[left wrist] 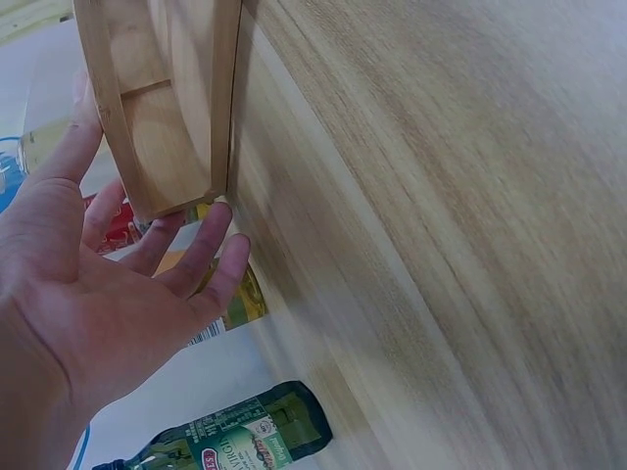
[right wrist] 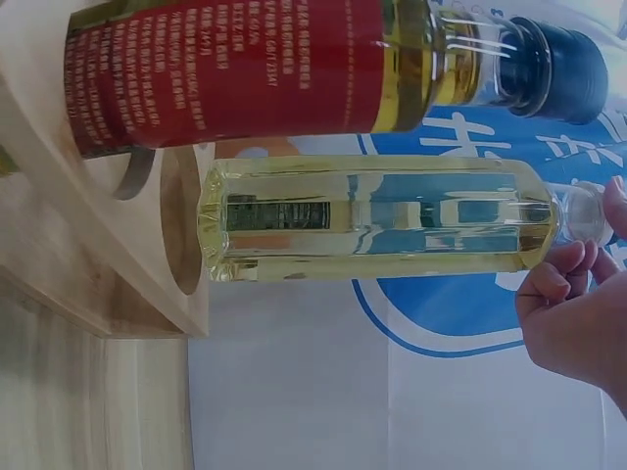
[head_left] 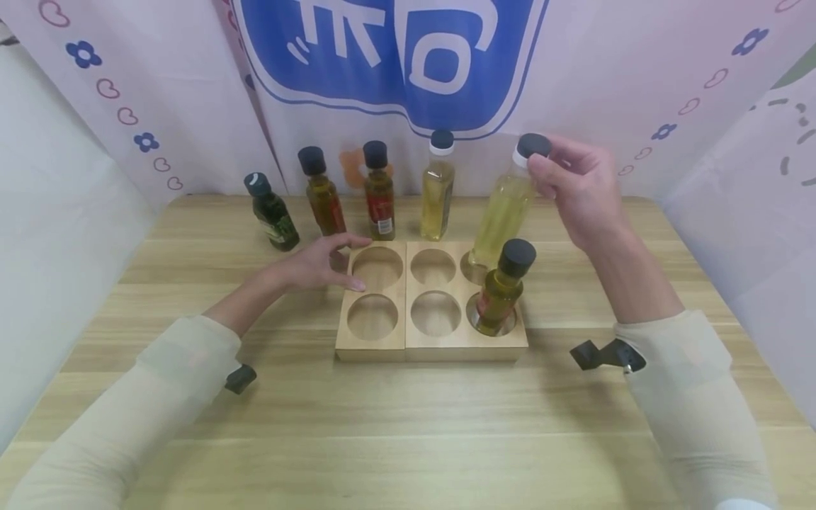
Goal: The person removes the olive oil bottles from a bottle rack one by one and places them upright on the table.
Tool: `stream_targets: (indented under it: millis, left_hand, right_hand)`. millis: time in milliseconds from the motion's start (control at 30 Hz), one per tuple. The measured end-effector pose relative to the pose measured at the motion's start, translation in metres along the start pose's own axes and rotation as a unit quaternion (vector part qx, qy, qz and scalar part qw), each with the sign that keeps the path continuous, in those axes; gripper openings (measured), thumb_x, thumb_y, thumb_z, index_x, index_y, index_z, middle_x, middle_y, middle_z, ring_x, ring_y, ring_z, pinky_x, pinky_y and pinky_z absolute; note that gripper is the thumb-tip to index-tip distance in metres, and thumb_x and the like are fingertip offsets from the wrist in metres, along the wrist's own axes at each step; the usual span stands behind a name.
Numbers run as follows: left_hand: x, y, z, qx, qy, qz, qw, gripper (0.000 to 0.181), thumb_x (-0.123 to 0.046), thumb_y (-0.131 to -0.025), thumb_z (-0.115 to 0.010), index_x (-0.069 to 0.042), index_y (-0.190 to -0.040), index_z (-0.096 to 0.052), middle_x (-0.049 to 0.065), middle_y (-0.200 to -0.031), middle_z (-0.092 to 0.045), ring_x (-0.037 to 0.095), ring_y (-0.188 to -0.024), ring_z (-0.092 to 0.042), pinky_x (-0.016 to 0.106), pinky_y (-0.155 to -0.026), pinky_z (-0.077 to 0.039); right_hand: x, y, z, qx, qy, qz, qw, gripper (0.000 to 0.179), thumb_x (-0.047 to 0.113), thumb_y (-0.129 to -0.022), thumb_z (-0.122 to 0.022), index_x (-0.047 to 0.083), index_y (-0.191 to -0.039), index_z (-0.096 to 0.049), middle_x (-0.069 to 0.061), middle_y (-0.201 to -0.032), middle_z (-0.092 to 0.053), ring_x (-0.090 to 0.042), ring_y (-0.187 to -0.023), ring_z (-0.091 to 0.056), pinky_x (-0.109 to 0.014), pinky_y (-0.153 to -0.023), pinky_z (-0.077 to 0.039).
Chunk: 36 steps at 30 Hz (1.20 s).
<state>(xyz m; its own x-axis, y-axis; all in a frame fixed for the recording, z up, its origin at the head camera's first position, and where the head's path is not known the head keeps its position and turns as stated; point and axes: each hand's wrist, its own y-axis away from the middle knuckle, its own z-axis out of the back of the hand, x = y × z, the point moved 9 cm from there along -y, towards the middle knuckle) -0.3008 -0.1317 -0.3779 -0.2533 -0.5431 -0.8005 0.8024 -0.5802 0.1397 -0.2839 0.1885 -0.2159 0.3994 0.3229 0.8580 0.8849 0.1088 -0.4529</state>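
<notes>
My right hand point(head_left: 583, 188) pinches the black cap of a tall clear bottle of pale yellow oil point(head_left: 502, 216). In the right wrist view that bottle's base point(right wrist: 216, 220) is right at the rim of a round hole in the wooden holder point(head_left: 468, 353). In the hole in front of it stands a black-capped oil bottle with a red label point(head_left: 499, 301), leaning slightly. My left hand point(head_left: 312, 263) touches the holder's left end, thumb over the top edge and the other fingers spread along the side and back corner, loosely extended in the left wrist view.
Behind the holder stand a square clear oil bottle point(head_left: 437, 191) and two dark-capped, red-labelled bottles point(head_left: 380, 202) point(head_left: 325, 202). A dark green bottle point(head_left: 275, 219) is at the far left. A white curtain point(head_left: 210, 113) with a blue printed sign hangs behind the wooden table point(head_left: 382, 432).
</notes>
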Motion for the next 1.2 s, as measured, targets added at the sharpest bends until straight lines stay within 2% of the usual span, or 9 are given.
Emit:
stream_targets:
  millis: [333,700,967,1200]
  left_hand:
    - [-0.002,0.001,0.000,-0.001,-0.003,-0.002,1.0000,0.079,-0.012,-0.087,-0.084,0.000,-0.153,-0.043,0.023,-0.159,-0.041,0.049,-0.128,-0.053,0.058,-0.112,-0.043]
    - [-0.001,0.001,0.000,0.000,-0.006,-0.003,1.0000,0.079,-0.013,-0.087,-0.084,0.000,-0.153,-0.043,0.022,-0.159,-0.041,0.048,-0.128,-0.054,0.059,-0.114,-0.041]
    - [-0.001,0.001,0.000,-0.001,-0.001,-0.003,1.0000,0.079,-0.011,-0.087,-0.084,0.000,-0.153,-0.042,0.023,-0.159,-0.041,0.049,-0.129,-0.053,0.058,-0.113,-0.041]
    - [-0.003,0.003,0.000,0.000,-0.007,-0.003,1.0000,0.079,-0.014,-0.087,-0.084,0.000,-0.153,-0.043,0.024,-0.157,-0.041,0.049,-0.128,-0.053,0.059,-0.112,-0.043]
  right_hand:
    - [0.007,-0.009,0.008,-0.029,-0.007,0.018,0.9994,0.020,-0.012,-0.096,-0.063,-0.002,-0.100,-0.079,-0.005,-0.081,-0.070,-0.014,-0.062,-0.040,-0.017,-0.054,-0.032]
    - [0.003,-0.014,0.015,-0.049,-0.008,0.022,0.9985,0.017,-0.009,-0.096,-0.065,-0.001,-0.097,-0.080,-0.005,-0.083,-0.072,-0.014,-0.061,-0.040,-0.016,-0.054,-0.033]
    - [0.002,-0.018,0.019,-0.074,-0.022,0.022,0.9968,0.011,-0.008,-0.094,-0.069,-0.005,-0.099,-0.078,-0.008,-0.085,-0.071,-0.016,-0.061,-0.039,-0.016,-0.054,-0.035]
    - [-0.002,-0.022,0.023,-0.101,-0.038,0.000,0.9942,0.012,-0.007,-0.090,-0.075,-0.007,-0.102,-0.078,-0.013,-0.090,-0.074,-0.016,-0.061,-0.042,-0.019,-0.054,-0.036]
